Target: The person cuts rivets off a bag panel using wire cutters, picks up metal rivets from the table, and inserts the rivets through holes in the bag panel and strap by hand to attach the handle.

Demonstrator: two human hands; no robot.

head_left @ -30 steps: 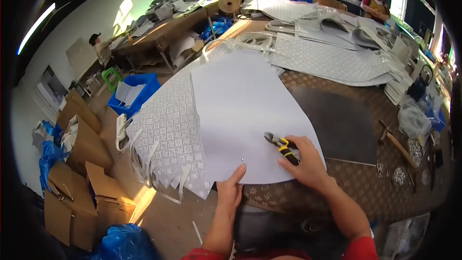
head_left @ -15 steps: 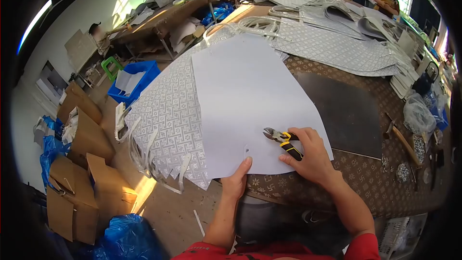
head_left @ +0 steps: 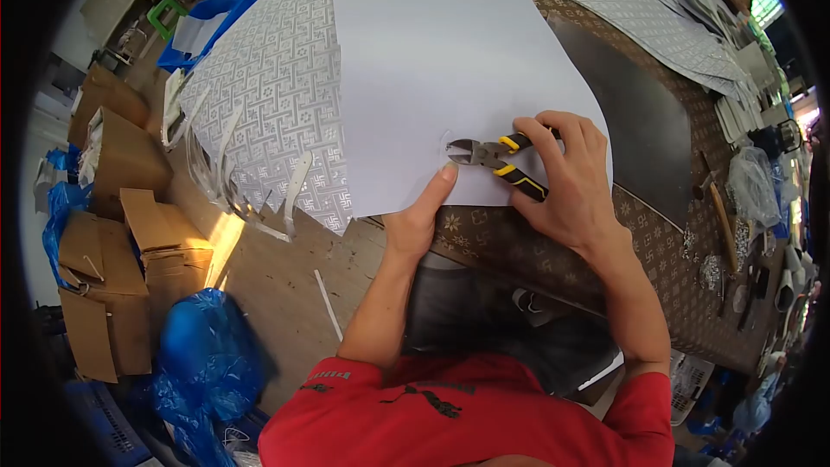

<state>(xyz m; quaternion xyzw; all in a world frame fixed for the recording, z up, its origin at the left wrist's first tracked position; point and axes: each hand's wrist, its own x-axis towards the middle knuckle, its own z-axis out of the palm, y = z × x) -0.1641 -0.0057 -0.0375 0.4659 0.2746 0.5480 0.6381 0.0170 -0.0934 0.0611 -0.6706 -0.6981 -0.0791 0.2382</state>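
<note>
Across the table's [head_left: 692,294] near side, the white sheet [head_left: 432,52] lies flat, smooth and plain. The left hand [head_left: 415,218] pinches its near edge, thumb on top; the right hand [head_left: 572,183] loosely holds spread pliers [head_left: 489,156], tips by a faint mark [head_left: 446,135], work seemingly underway, handles not yet squeezed together.

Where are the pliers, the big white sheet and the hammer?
Pliers [head_left: 490,156]: head view, on the pivot.
White sheet [head_left: 454,69]: head view, on its bare middle.
Hammer [head_left: 724,226]: head view, on its wooden handle.
</note>
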